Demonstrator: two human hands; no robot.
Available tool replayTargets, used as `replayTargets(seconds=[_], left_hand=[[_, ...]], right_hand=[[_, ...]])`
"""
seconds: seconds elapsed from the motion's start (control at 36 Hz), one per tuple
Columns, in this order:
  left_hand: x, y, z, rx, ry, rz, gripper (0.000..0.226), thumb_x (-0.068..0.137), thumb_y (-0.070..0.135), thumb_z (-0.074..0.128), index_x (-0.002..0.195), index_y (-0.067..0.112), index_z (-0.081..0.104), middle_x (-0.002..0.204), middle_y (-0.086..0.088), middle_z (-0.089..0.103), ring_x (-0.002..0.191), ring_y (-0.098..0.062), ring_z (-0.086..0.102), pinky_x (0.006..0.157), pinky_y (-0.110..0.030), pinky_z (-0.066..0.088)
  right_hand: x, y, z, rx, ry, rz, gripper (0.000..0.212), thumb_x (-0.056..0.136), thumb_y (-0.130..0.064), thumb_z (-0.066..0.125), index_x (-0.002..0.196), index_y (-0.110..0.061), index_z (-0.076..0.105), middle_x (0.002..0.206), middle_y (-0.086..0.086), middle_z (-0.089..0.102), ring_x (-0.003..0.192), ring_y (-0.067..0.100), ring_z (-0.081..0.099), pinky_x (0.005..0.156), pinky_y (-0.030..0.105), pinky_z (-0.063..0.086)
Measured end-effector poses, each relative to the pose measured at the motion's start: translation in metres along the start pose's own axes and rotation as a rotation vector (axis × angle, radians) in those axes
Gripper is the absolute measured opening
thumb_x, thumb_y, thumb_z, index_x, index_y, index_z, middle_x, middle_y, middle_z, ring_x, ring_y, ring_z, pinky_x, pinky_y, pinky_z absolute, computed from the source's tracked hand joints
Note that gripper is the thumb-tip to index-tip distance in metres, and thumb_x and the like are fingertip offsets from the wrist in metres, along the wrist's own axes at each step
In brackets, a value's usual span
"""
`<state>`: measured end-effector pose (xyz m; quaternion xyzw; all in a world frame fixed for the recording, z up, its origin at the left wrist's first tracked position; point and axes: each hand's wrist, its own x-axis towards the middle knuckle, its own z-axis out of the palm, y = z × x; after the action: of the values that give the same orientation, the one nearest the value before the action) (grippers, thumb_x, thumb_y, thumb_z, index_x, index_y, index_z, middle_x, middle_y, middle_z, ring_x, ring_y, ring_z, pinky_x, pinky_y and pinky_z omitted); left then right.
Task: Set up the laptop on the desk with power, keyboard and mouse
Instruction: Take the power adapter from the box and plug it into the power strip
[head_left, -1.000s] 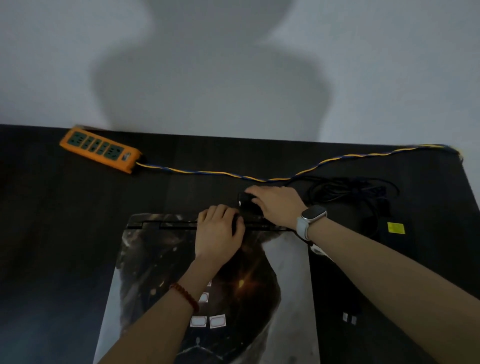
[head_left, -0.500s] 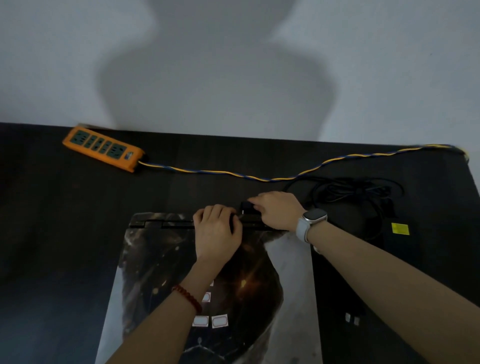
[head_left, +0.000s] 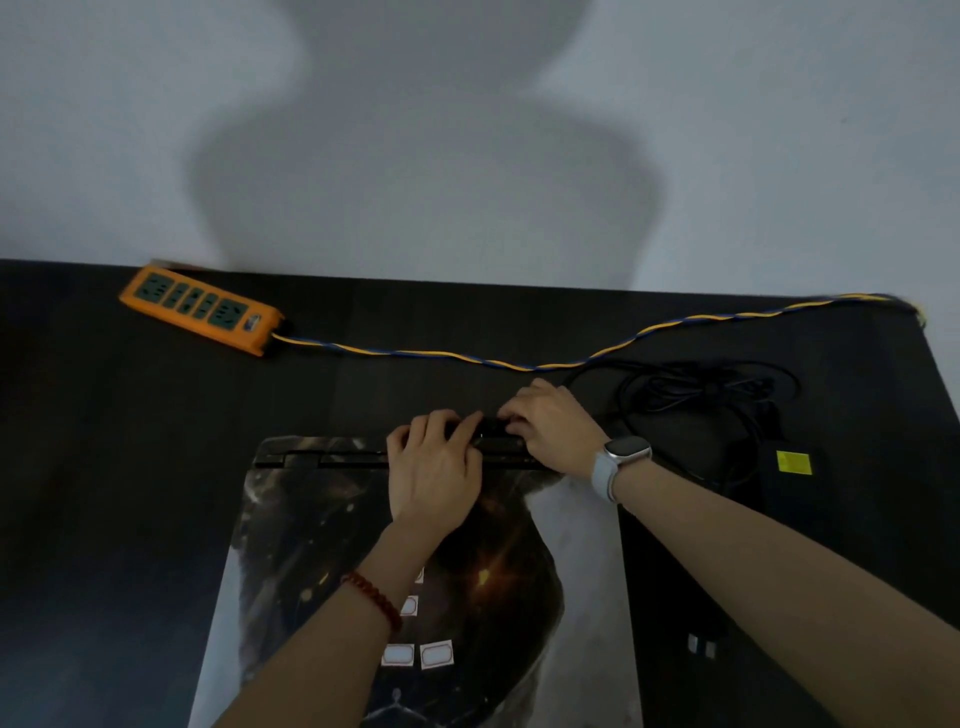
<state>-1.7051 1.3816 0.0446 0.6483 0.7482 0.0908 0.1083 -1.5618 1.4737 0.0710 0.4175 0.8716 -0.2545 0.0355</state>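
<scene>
The closed laptop (head_left: 322, 545), its lid covered in a dark space-themed skin, lay flat on the dark tabletop (head_left: 104, 493) with its hinge edge turned away from the person. Both hands met at that far edge. The left hand (head_left: 434, 470) rested on the lid, its fingers curled over the rear edge in a firm grip on the laptop. Just to the right of that grip, touching it, the right hand (head_left: 553, 434) pinched a small black connector (head_left: 491, 427) against the back of the laptop; whether the connector was seated in a port could not be told. A pale smartwatch (head_left: 621, 457) sat on the right wrist and a red bead bracelet (head_left: 374, 603) on the left.

From the right grip a black cable (head_left: 691, 384) ran off to the right into a loose tangle, near a dark power brick (head_left: 789, 483) bearing a yellow label. Beyond both grips, a twisted yellow-and-blue cord (head_left: 467, 359) crossed the tabletop to an orange power strip (head_left: 200, 309) lying far to the left, near the wall (head_left: 467, 130).
</scene>
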Motion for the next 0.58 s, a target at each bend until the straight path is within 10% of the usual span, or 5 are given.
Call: replayTargets(seconds=[0.39,0.58], left_hand=[[0.003,0.003,-0.001,0.026,-0.025,-0.036,0.039,0.087,0.033,0.033,0.123,0.028,0.047,0.113,-0.001,0.054,0.105,-0.018,0.048,0.094,-0.038,0.03],[0.003,0.005,-0.003,0.028,0.022,-0.028,0.032,0.087,0.026,0.047,0.117,0.023,0.056,0.107,-0.007,0.058,0.102,-0.025,0.052,0.093,-0.043,0.032]], right_hand=[[-0.018,-0.008,-0.001,-0.027,-0.005,0.017,0.041,0.09,-0.011,0.042,0.128,-0.023,0.051,0.125,0.004,0.05,0.115,0.024,0.041,0.09,0.038,0.03],[-0.111,0.005,-0.004,0.015,0.404,0.056,0.033,0.078,-0.011,0.054,0.11,-0.011,0.064,0.107,0.011,0.065,0.102,0.03,0.062,0.086,0.042,0.045]])
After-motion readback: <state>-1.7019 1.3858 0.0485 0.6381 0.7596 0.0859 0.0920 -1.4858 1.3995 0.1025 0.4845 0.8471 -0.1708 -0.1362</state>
